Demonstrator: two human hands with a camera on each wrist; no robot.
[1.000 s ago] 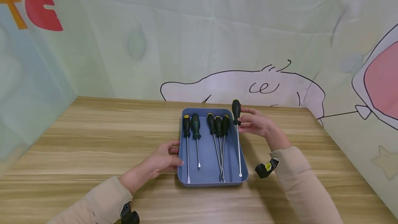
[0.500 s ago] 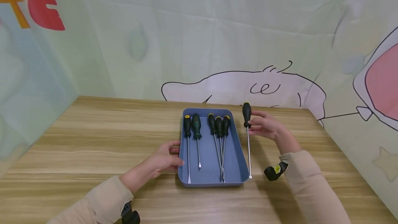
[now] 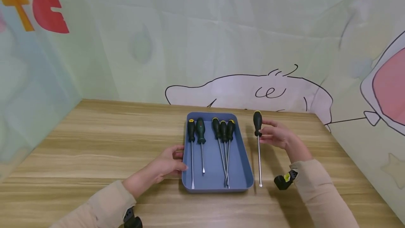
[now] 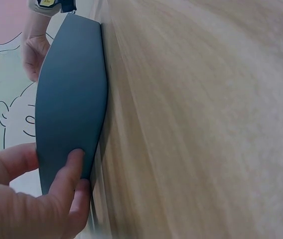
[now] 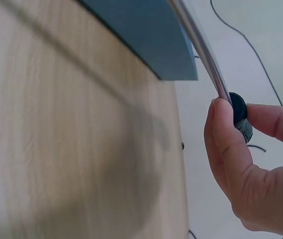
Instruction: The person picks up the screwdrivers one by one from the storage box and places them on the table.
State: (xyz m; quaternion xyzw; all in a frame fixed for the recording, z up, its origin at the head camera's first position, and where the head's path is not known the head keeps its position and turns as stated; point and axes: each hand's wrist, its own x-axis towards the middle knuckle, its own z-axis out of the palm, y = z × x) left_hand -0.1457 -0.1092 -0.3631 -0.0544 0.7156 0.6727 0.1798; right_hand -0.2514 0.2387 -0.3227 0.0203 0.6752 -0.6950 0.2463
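My right hand (image 3: 274, 134) pinches a screwdriver (image 3: 257, 124) by its black, yellow-ended handle, near where the shaft begins. The screwdriver is held off the table, to the right of a blue tray (image 3: 250, 171), its metal shaft pointing toward me. In the right wrist view the steel shaft (image 5: 201, 47) runs up past my fingertips. My left hand (image 3: 167, 161) holds the tray's left side. The left wrist view has its fingers against the outer wall (image 4: 71, 84) and one digit at the rim. Inside the tray lie several dark-handled screwdrivers (image 3: 200, 129), three with crossing shafts at the right.
The wood-grain table (image 3: 104, 143) extends on both sides of the tray. A printed cloth backdrop (image 3: 202, 45) stands behind it. The screwdriver's shadow (image 5: 81, 64) falls on the table beside the tray. Wrist cameras (image 3: 283, 181) are strapped to both arms.
My right hand has carried the screwdriver rightward from over the tray's right edge to beside it, and somewhat toward me. My left hand and the tray stay put.
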